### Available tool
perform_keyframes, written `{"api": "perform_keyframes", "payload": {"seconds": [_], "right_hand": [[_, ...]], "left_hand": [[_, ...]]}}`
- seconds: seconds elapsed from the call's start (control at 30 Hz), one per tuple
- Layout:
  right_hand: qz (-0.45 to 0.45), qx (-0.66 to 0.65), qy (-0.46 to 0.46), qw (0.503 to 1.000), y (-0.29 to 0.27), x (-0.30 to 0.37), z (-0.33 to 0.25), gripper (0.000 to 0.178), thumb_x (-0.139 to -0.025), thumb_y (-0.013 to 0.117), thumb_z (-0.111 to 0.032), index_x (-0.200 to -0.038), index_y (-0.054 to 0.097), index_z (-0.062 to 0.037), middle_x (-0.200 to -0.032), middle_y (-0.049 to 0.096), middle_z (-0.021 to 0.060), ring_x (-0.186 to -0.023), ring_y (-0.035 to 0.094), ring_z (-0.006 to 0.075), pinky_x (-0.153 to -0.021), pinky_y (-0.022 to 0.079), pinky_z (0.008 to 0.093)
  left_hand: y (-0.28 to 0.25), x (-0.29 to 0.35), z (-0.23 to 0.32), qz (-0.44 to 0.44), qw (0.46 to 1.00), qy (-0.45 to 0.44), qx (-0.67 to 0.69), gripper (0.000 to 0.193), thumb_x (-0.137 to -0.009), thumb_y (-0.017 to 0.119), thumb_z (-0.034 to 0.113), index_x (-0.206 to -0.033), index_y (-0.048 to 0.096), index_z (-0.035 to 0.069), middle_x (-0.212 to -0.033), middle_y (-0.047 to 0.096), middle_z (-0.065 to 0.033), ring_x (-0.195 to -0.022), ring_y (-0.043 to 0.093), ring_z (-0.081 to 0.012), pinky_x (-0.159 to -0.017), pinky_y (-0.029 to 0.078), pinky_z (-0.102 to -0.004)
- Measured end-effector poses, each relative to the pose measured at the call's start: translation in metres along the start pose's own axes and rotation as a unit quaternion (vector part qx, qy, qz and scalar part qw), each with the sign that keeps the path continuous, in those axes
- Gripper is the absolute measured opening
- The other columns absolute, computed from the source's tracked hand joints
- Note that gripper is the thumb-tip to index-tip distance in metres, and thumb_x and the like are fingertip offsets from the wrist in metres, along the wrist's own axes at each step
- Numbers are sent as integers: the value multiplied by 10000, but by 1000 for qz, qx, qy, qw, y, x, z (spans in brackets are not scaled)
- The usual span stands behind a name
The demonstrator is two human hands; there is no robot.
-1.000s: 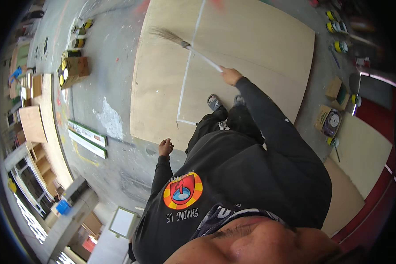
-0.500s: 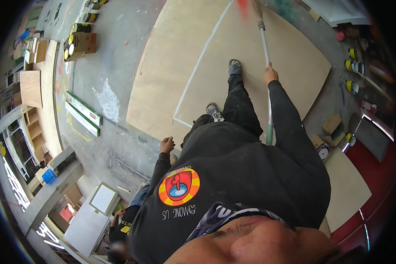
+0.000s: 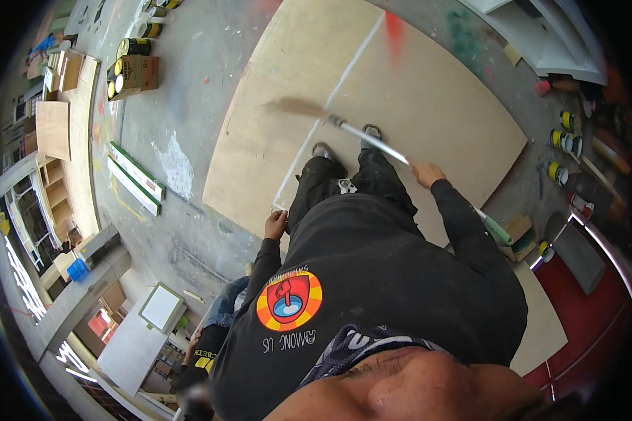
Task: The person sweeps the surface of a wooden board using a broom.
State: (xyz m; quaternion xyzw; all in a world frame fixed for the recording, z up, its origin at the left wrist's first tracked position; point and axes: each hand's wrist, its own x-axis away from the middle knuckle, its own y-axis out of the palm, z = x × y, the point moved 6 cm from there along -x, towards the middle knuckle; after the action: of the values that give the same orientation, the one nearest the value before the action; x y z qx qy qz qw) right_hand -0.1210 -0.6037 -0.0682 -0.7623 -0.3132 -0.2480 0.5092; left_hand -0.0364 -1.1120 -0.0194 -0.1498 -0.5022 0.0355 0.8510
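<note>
My right hand [image 3: 427, 174] is closed around the pale shaft of a broom [image 3: 376, 140], whose green-sleeved end slants back past my right forearm. Its blurred straw-coloured bristles [image 3: 298, 107] reach left across a white line [image 3: 344, 74] on a large tan board [image 3: 456, 119]. Whether the bristles touch the board I cannot tell. By my left thigh hangs my left hand [image 3: 276, 224], its fingers loosely curled together with nothing visible in them. Both my shoes [image 3: 323, 150] are on the board. A blurred red mark [image 3: 395, 35] shows near its far edge.
Paint cans and a cardboard box [image 3: 140, 74] stand at far left, near two white-and-green strips [image 3: 135, 179] on the floor. More cans [image 3: 558, 173] line the right side. A white cabinet-like piece [image 3: 541, 35] lies far right. Another person [image 3: 214, 340] is at lower left beside a white table [image 3: 130, 351].
The broom head has swung from the far right to the left, across the white line. My left foot has moved forward, and my left hand has come closer to my thigh.
</note>
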Motion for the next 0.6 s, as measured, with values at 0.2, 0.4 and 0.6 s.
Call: {"api": "perform_keyframes", "payload": {"seconds": [0.2,0.4,0.6], "right_hand": [[108,-58,166,978,-85,-105,37,414,-847,387,-242,-1256,347,-192,-866,582,204,-798,557,375,-715,440,447],[185,-128,133,965,-168,-173,-35,421,-843,372,-213,-1245,348,-87,-869,569,233,-806,545,394,-725,430,451],[0,14,-38,999,-139,-202,-100,407,-838,394,-226,-1234,370,-135,-884,560,238,-816,537,394,-737,417,464]], "left_hand": [[-9,-18,15,22,998,-47,41,293,-809,543,278,-919,550,7,-725,552,-42,-623,542,-107,-524,417,-225],[-24,-66,28,39,992,-67,98,314,-792,561,302,-920,552,15,-687,537,-43,-556,528,-114,-482,407,-225],[-31,-130,119,42,987,-1,157,300,-788,556,271,-915,561,0,-694,553,-56,-566,535,-118,-480,422,-236]]}}
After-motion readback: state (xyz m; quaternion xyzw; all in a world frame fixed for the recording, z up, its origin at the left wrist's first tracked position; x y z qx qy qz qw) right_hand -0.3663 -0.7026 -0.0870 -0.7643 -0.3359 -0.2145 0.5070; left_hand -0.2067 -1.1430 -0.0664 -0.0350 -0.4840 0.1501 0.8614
